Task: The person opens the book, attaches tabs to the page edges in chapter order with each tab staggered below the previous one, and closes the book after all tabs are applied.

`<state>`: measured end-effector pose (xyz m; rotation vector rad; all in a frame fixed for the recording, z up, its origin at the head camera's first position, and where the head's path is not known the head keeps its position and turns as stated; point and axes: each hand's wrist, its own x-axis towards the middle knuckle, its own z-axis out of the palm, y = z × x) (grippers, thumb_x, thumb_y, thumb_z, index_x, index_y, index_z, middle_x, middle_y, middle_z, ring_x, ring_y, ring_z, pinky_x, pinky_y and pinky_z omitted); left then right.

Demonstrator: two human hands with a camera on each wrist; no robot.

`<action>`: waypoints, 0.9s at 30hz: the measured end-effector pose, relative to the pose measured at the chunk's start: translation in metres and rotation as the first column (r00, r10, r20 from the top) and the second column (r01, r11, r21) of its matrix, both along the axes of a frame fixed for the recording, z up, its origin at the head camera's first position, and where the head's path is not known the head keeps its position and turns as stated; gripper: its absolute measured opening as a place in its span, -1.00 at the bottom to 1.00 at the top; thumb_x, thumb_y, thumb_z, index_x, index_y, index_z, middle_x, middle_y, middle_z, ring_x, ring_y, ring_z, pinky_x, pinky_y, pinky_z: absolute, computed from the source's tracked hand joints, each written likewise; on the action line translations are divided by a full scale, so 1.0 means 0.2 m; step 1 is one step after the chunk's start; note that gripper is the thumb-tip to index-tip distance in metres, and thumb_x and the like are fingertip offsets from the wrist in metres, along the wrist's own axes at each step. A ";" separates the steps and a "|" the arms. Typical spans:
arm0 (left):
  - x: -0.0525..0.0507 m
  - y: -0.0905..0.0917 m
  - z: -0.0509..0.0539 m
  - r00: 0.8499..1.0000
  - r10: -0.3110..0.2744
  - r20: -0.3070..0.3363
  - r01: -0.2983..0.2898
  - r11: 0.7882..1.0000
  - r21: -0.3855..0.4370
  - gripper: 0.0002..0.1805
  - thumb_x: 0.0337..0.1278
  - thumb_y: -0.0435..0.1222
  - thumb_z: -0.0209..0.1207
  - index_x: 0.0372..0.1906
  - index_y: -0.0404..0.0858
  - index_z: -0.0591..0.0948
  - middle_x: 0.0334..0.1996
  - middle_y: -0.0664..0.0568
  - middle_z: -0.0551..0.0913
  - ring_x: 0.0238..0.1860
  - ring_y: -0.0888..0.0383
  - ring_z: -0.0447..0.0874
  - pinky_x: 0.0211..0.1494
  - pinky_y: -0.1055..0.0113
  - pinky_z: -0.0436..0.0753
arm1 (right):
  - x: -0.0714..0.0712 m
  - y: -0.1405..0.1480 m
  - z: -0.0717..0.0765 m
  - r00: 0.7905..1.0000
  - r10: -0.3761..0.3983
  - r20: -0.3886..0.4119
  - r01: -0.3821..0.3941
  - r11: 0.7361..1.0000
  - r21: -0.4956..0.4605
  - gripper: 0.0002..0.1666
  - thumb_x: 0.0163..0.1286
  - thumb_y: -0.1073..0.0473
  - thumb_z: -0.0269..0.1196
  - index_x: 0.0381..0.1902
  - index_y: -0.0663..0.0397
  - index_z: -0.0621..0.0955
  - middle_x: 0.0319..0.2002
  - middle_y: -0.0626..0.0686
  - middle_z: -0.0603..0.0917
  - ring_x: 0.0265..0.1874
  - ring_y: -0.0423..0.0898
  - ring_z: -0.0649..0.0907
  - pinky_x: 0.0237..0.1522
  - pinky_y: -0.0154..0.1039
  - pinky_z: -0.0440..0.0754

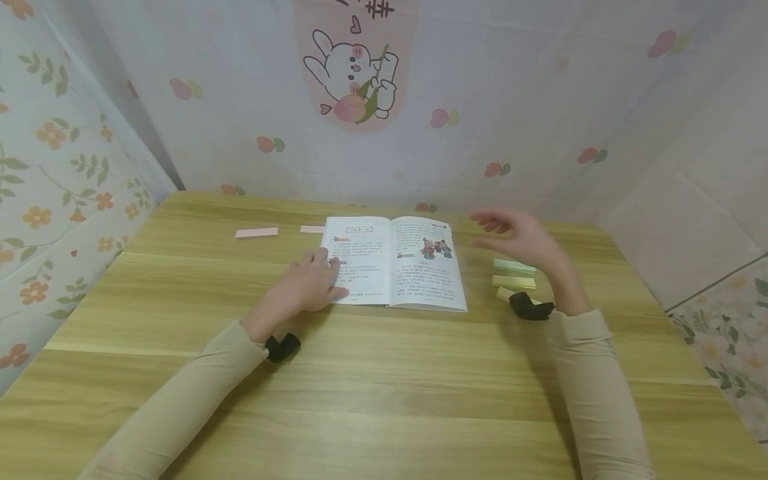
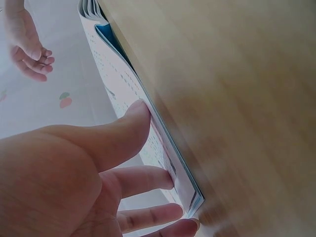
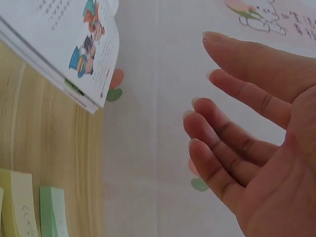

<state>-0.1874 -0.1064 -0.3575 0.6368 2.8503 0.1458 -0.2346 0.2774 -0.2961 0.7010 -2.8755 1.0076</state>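
Observation:
An open book (image 1: 420, 267) with printed pages and a small colour picture lies on the wooden table. My left hand (image 1: 309, 280) rests on its left page near the lower left edge, fingers spread; in the left wrist view the thumb and fingers of that hand (image 2: 113, 182) touch the page. Raised off the table, my right hand (image 1: 516, 237) is just right of the book, fingers loosely bent and holding nothing. The right wrist view shows that hand (image 3: 247, 133) with nothing between thumb and fingers.
Green (image 1: 515, 267) and yellow (image 1: 513, 282) sticky note pads lie right of the book, with another yellow one below. A pink strip (image 1: 257, 233) lies at the left, and a second (image 1: 312, 229) beside the book's upper left edge. A patterned cloth (image 1: 240, 100) hangs behind the table.

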 end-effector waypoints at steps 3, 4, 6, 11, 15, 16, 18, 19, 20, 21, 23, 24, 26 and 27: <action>0.00 0.00 0.00 1.000 0.002 0.000 -0.002 1.000 0.004 -0.23 0.49 0.05 0.03 0.49 -0.43 0.26 0.44 -0.43 0.17 0.37 -0.37 0.22 0.27 -0.25 0.42 | 0.00 0.03 0.00 1.000 -0.014 0.007 0.014 1.000 -0.018 -0.43 0.34 0.25 0.40 0.28 0.24 0.56 0.14 0.27 0.62 0.09 0.19 0.58 0.18 0.16 0.46; 0.00 0.00 0.01 1.000 0.003 0.000 -0.003 1.000 0.005 -0.23 0.48 0.06 0.04 0.50 -0.43 0.26 0.44 -0.43 0.17 0.37 -0.37 0.22 0.27 -0.25 0.42 | 0.00 0.04 0.00 1.000 -0.019 0.011 0.019 1.000 -0.019 -0.43 0.34 0.25 0.40 0.28 0.25 0.55 0.15 0.27 0.61 0.10 0.19 0.57 0.19 0.16 0.46; 0.00 0.00 0.01 1.000 0.003 -0.001 -0.003 1.000 0.006 -0.23 0.48 0.06 0.04 0.50 -0.42 0.26 0.44 -0.43 0.17 0.37 -0.37 0.22 0.27 -0.25 0.43 | 0.00 0.06 0.00 0.999 -0.029 0.019 0.030 0.999 -0.023 -0.41 0.34 0.24 0.40 0.29 0.25 0.54 0.16 0.27 0.60 0.11 0.20 0.57 0.19 0.15 0.46; 0.00 0.00 0.01 1.000 -0.002 -0.006 0.002 1.000 0.003 -0.22 0.49 0.06 0.03 0.50 -0.43 0.26 0.44 -0.44 0.16 0.37 -0.38 0.22 0.27 -0.25 0.43 | -0.01 0.13 -0.02 0.999 -0.035 0.017 0.035 0.999 -0.011 -0.42 0.36 0.20 0.38 0.31 0.20 0.54 0.18 0.24 0.61 0.10 0.10 0.56 0.18 0.04 0.46; 0.00 0.00 0.01 1.000 0.000 -0.002 0.000 1.000 0.007 -0.21 0.48 0.08 0.03 0.50 -0.43 0.25 0.44 -0.44 0.16 0.38 -0.37 0.22 0.30 -0.25 0.41 | -0.01 0.19 -0.04 0.998 -0.054 0.033 0.055 0.998 -0.013 -0.44 0.38 0.16 0.37 0.31 0.16 0.56 0.18 0.18 0.61 0.08 -0.03 0.54 0.17 -0.11 0.45; 0.00 0.00 0.01 1.000 0.001 0.001 -0.001 1.000 0.008 -0.20 0.48 0.08 0.04 0.50 -0.43 0.24 0.45 -0.44 0.15 0.39 -0.37 0.21 0.30 -0.25 0.40 | -0.01 0.20 -0.04 0.997 -0.066 0.045 0.067 0.998 -0.016 -0.44 0.38 0.14 0.37 0.30 0.14 0.56 0.18 0.16 0.61 0.08 -0.03 0.54 0.17 -0.15 0.44; 0.00 0.00 0.01 1.000 0.003 0.006 -0.004 1.000 0.007 -0.20 0.48 0.08 0.03 0.51 -0.43 0.24 0.45 -0.44 0.15 0.39 -0.37 0.21 0.31 -0.25 0.39 | -0.01 0.23 -0.05 0.994 -0.085 0.071 0.087 0.996 -0.014 -0.42 0.39 0.12 0.37 0.32 0.13 0.55 0.21 0.16 0.60 0.10 -0.01 0.53 0.16 -0.20 0.42; 0.00 0.00 0.01 1.000 0.001 0.004 -0.001 1.000 0.005 -0.20 0.48 0.08 0.03 0.51 -0.43 0.24 0.45 -0.45 0.15 0.39 -0.38 0.21 0.31 -0.25 0.40 | -0.01 0.24 -0.05 0.992 -0.093 0.083 0.094 0.995 -0.011 -0.41 0.39 0.10 0.37 0.33 0.12 0.54 0.22 0.16 0.59 0.12 -0.01 0.52 0.15 -0.23 0.42; 0.00 0.00 0.01 1.000 0.000 0.002 0.000 1.000 0.004 -0.20 0.48 0.08 0.03 0.50 -0.44 0.24 0.45 -0.45 0.15 0.39 -0.38 0.21 0.31 -0.25 0.40 | -0.01 0.25 -0.05 0.991 -0.094 0.094 0.095 0.995 -0.007 -0.40 0.39 0.10 0.37 0.34 0.13 0.53 0.24 0.18 0.58 0.13 0.01 0.52 0.14 -0.25 0.42; 0.00 0.00 0.01 1.000 0.001 0.004 -0.001 1.000 0.004 -0.20 0.48 0.08 0.03 0.51 -0.44 0.24 0.45 -0.45 0.14 0.39 -0.38 0.21 0.31 -0.25 0.40 | -0.01 0.26 -0.05 0.990 -0.093 0.107 0.094 0.996 -0.006 -0.38 0.40 0.09 0.37 0.35 0.14 0.52 0.26 0.20 0.57 0.15 0.02 0.51 0.13 -0.29 0.42; 0.01 0.00 0.01 1.000 -0.001 0.002 0.001 1.000 0.003 -0.21 0.49 0.07 0.03 0.50 -0.44 0.24 0.45 -0.46 0.14 0.39 -0.39 0.21 0.31 -0.26 0.40 | -0.01 0.29 -0.06 0.989 -0.084 0.122 0.085 0.996 -0.001 -0.37 0.40 0.11 0.36 0.36 0.19 0.50 0.28 0.25 0.55 0.16 0.03 0.50 0.09 -0.36 0.42; 0.01 -0.01 0.01 1.000 -0.002 -0.001 0.002 1.000 0.003 -0.21 0.49 0.07 0.03 0.50 -0.44 0.24 0.45 -0.46 0.15 0.39 -0.39 0.21 0.30 -0.26 0.40 | -0.01 0.30 -0.06 0.989 -0.076 0.126 0.077 0.997 0.002 -0.36 0.41 0.11 0.35 0.37 0.21 0.49 0.28 0.27 0.54 0.16 0.02 0.50 0.08 -0.39 0.42; 0.01 -0.01 0.01 1.000 -0.001 0.001 0.001 1.000 0.002 -0.21 0.49 0.07 0.03 0.50 -0.44 0.24 0.45 -0.45 0.15 0.39 -0.39 0.21 0.30 -0.26 0.41 | -0.01 0.31 -0.07 0.990 -0.057 0.127 0.057 0.998 0.002 -0.38 0.40 0.15 0.35 0.35 0.27 0.49 0.27 0.30 0.55 0.15 0.01 0.50 0.07 -0.42 0.42; 0.01 0.00 0.01 1.000 -0.002 0.002 0.002 1.000 0.002 -0.21 0.49 0.07 0.03 0.50 -0.44 0.24 0.45 -0.45 0.15 0.39 -0.39 0.21 0.30 -0.26 0.41 | -0.01 0.32 -0.07 0.990 -0.055 0.132 0.055 0.998 0.006 -0.38 0.40 0.15 0.35 0.34 0.27 0.50 0.26 0.30 0.55 0.13 -0.02 0.50 0.06 -0.44 0.42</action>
